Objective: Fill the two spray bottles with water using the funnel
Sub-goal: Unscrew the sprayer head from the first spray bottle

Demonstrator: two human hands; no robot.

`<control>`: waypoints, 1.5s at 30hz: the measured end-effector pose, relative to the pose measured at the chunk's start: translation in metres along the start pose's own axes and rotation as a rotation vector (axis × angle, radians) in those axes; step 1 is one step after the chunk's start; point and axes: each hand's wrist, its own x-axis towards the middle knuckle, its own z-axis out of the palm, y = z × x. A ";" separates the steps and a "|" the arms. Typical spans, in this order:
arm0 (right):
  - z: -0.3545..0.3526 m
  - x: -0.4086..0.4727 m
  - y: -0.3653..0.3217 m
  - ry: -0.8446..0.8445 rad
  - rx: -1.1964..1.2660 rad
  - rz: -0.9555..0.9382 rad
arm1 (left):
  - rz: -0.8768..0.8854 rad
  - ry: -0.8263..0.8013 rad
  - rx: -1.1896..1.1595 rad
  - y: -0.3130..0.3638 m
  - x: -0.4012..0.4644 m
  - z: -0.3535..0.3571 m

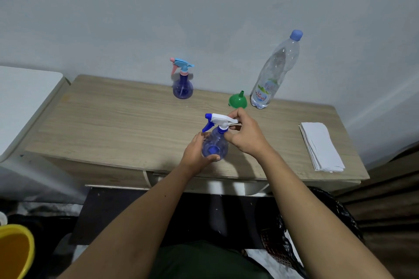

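Note:
A clear blue spray bottle point(215, 146) with a white and blue trigger head point(218, 120) stands near the front of the wooden table point(113, 120). My left hand point(196, 154) wraps its round body from the left. My right hand point(243, 133) grips the white head and neck from the right. A second purple spray bottle point(183, 87) with a light blue and pink head stands at the back centre. A green funnel point(237, 99) lies on its rim, spout up, behind my right hand. Beside it stands a tall capped water bottle point(272, 75).
A stack of white paper napkins point(322, 146) lies at the table's right end. A white surface point(25, 102) adjoins the table on the left. A yellow bucket point(13, 251) sits on the floor at lower left. The wall is close behind the table.

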 end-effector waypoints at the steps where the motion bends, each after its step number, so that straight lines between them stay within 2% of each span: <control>1: 0.000 -0.001 -0.001 -0.004 0.003 0.002 | 0.003 0.000 -0.004 0.000 0.000 0.000; 6: 0.002 -0.001 -0.003 0.052 0.031 0.017 | 0.022 -0.009 -0.009 -0.001 -0.001 -0.002; 12: -0.001 -0.001 -0.009 -0.020 0.016 0.007 | 0.046 -0.015 -0.029 -0.003 -0.001 -0.001; 18: -0.004 0.003 -0.014 0.058 0.058 -0.007 | 0.074 0.000 -0.052 -0.008 0.000 0.000; 35: -0.086 0.028 -0.067 0.260 0.285 -0.158 | 0.108 0.041 -0.072 -0.022 0.006 0.005; 45: -0.118 0.053 -0.034 0.297 0.372 -0.110 | 0.064 0.065 -0.034 -0.014 0.001 0.006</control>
